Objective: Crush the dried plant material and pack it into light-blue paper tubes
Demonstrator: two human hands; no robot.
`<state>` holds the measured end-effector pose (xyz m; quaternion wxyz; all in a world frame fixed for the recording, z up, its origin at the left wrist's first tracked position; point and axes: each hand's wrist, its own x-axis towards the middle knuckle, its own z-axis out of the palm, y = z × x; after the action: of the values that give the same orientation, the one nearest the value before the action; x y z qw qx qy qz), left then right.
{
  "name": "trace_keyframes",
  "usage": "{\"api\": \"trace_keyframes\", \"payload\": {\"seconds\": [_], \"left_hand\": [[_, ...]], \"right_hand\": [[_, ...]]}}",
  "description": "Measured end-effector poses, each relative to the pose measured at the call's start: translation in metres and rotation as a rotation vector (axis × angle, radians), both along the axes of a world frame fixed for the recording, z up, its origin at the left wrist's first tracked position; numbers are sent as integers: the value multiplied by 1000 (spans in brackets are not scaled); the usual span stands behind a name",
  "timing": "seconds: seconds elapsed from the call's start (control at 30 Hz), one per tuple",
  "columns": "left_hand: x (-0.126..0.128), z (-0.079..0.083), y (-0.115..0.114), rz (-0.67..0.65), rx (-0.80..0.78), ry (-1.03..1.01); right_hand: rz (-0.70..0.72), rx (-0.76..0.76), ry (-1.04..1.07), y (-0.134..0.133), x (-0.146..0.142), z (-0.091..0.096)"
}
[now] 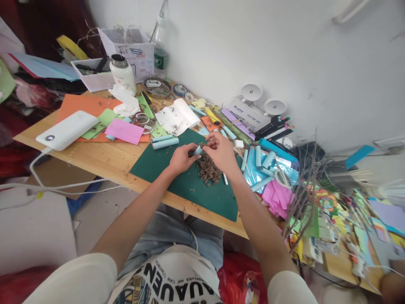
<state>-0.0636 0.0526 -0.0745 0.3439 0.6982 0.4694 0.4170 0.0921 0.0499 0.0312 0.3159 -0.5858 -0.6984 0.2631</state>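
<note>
Over the green cutting mat (172,179), my left hand (182,159) is closed around a small light blue paper tube (198,150). The fingers of my right hand (221,153) are pinched at the tube's far end, where a bit of brown crumbly stuff shows. What exactly sits between those fingertips is partly hidden. Just below the hands lies a heap of brown dried plant bits (209,171) on the mat. Two more light blue tubes (166,143) rest side by side at the mat's upper left.
Several blue tubes (258,156) and pink paper (277,197) crowd the right, beside dry twigs (305,202). Leftward are a white power bank (67,130) with a cable, orange paper (79,103) and an uncapped white bottle (122,75). A white router-like box (245,110) stands against the wall.
</note>
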Motion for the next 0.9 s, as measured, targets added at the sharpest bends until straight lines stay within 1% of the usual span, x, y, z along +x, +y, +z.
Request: {"api": "trace_keyframes", "payload": {"seconds": [0.17, 0.27, 0.33, 0.43, 0.47, 0.53, 0.6, 0.67, 0.8, 0.9], "left_hand": [[0, 1, -1, 3, 23, 15], [0, 0, 0, 4, 28, 12], [0, -1, 0, 5, 21, 7], [0, -2, 0, 9, 6, 14], [0, -2, -1, 8, 4, 13], [0, -1, -1, 10, 3, 5], [0, -1, -1, 14, 12, 6], [0, 0, 0, 20, 30, 27], [0, -1, 0, 11, 47, 37], [0, -1, 0, -2, 34, 27]], "right_hand": [[118, 165, -366, -12, -2, -1], [150, 149, -531, -19, -3, 0], [158, 156, -516, -22, -1, 4], [92, 228, -372, -24, 6, 13], [74, 235, -336, -24, 8, 16], [85, 201, -312, -22, 8, 18], [135, 156, -323, -18, 5, 15], [159, 131, -337, -13, -1, 6], [130, 158, -273, -8, -10, -12], [84, 212, -184, -8, -9, -17]]}}
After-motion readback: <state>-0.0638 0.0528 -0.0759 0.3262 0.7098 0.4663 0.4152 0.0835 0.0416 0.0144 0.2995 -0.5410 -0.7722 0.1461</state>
